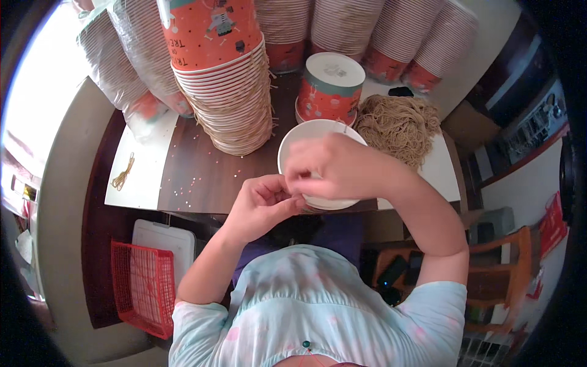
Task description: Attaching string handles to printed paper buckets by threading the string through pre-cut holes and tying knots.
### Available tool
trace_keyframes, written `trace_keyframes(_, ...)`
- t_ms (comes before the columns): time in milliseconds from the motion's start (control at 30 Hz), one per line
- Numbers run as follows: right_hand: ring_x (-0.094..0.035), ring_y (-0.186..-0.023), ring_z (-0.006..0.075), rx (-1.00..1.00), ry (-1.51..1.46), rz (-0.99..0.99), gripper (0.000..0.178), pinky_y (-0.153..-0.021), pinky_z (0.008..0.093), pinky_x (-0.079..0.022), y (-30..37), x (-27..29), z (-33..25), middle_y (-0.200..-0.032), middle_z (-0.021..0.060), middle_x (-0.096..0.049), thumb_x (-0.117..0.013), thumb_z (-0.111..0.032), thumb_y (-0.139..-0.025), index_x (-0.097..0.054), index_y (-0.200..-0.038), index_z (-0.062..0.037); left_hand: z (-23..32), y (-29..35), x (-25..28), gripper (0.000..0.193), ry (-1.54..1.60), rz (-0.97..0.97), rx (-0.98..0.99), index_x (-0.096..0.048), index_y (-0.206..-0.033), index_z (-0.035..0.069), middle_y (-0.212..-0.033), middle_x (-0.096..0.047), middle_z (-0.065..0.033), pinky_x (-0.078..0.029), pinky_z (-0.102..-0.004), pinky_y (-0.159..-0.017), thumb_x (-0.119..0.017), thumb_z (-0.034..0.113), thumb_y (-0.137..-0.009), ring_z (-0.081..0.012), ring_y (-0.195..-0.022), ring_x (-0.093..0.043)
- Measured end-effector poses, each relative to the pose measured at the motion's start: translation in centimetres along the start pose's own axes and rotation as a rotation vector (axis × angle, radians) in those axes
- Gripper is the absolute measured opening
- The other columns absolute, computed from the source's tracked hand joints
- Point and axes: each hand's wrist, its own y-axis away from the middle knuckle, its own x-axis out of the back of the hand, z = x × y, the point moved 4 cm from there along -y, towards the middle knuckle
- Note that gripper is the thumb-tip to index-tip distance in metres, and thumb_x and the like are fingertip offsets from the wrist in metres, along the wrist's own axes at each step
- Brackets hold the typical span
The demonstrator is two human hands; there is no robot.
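A person's left hand [258, 205] met the near-left rim of a bucket [310, 129] at the near edge of the counter [247, 168], thumb and fingers curled close. The right hand [327, 165] crossed the upward-facing mouth from the right, its fingers blurred; whether either gripped anything could not be told. Beyond lay tan cord [400, 128], right, and a tall bucket stack [229, 101], left.

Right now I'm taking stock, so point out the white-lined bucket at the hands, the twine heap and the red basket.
White-lined bucket [307, 131]: head view, inner wall near the far rim.
Twine heap [396, 129]: head view, middle of the pile.
Red basket [145, 286]: head view, latticed side.
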Motion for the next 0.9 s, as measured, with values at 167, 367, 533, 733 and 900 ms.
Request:
trace_keyframes(167,-0.057,-0.081,0.0259,-0.050,0.434,0.658,0.009,-0.077,0.0400,-0.043,1.0,-0.1,-0.8,-0.080,0.0054,-0.059,-0.067,-0.009,-0.072,-0.059,-0.071,-0.0064,0.0,1.0,1.2,0.015,-0.147,0.079,-0.026,-0.061,-0.099,-0.003,-0.085,-0.065,-0.0024,-0.049,-0.0196,-0.065,-0.062,0.008,-0.089,-0.0049,-0.074,-0.059)
trace_keyframes(367,-0.058,-0.083,0.0258,-0.209,0.012,0.278,0.018,-0.079,0.0357,-0.042,4.3,-3.1,-0.5,-0.088,0.0052,-0.061,-0.070,-0.009,-0.070,-0.063,-0.087,-0.0056,0.6,1.5,1.9,0.009,-0.231,0.031,-0.040,-0.060,-0.094,-0.002,-0.085,-0.065,-0.0026,-0.050,-0.0203,-0.067,-0.060,0.006,-0.090,-0.0062,-0.078,-0.061)
trace_keyframes(533,-0.058,-0.081,0.0253,-0.124,-0.032,0.330,0.011,-0.075,0.0362,-0.042,3.5,-5.0,0.4,-0.083,0.0058,-0.060,-0.067,-0.008,-0.072,-0.062,-0.082,-0.0060,0.3,1.2,1.5,0.007,-0.060,-0.009,-0.093,-0.059,-0.093,-0.003,-0.088,-0.063,-0.0035,-0.050,-0.0200,-0.071,-0.061,0.000,-0.087,-0.0070,-0.080,-0.061)
trace_keyframes(733,-0.054,-0.071,0.0255,-0.201,0.421,0.385,0.013,-0.065,0.0384,-0.041,4.6,-5.5,-3.5,-0.073,0.0077,-0.050,-0.067,-0.007,-0.071,-0.054,-0.075,-0.0058,1.0,3.1,1.6,0.006,-0.476,0.123,-0.106,-0.060,-0.089,-0.002,-0.084,-0.064,-0.0023,-0.048,-0.0182,-0.067,-0.064,-0.001,-0.085,-0.0040,-0.077,-0.059)
trace_keyframes(900,-0.052,-0.058,0.0250,-0.373,0.470,0.425,0.016,-0.052,0.0346,-0.042,6.0,-8.6,-5.4,-0.072,0.0073,-0.049,-0.066,-0.005,-0.071,-0.053,-0.079,-0.0052,2.2,4.8,-0.9,0.023,-1.270,0.193,-0.630,-0.061,-0.084,0.008,-0.085,-0.068,-0.0046,-0.045,-0.0338,-0.068,-0.067,-0.004,-0.066,-0.0231,-0.071,-0.063)
